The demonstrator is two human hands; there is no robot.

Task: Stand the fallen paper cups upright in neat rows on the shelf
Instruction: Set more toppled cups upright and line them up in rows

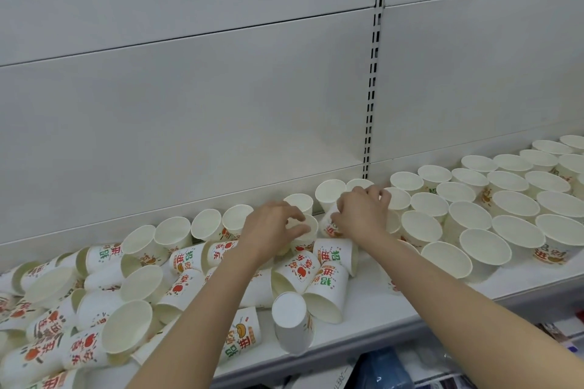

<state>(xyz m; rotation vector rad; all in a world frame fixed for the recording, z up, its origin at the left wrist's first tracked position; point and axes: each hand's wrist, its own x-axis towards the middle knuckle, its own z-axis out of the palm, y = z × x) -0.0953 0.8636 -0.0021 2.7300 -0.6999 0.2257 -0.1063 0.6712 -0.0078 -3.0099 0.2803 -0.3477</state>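
Both bare forearms reach forward from the bottom edge, close together at the wrists. The left hand (pixel 271 227) has its fingers and thumb curled, pinching something small. The right hand (pixel 360 215) lies palm down just beside it, fingers bent and gripping.

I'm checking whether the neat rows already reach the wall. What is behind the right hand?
Behind the right hand two upright paper cups stand against the shelf's back panel. The hand grips a printed cup; the cups beneath its palm are covered.
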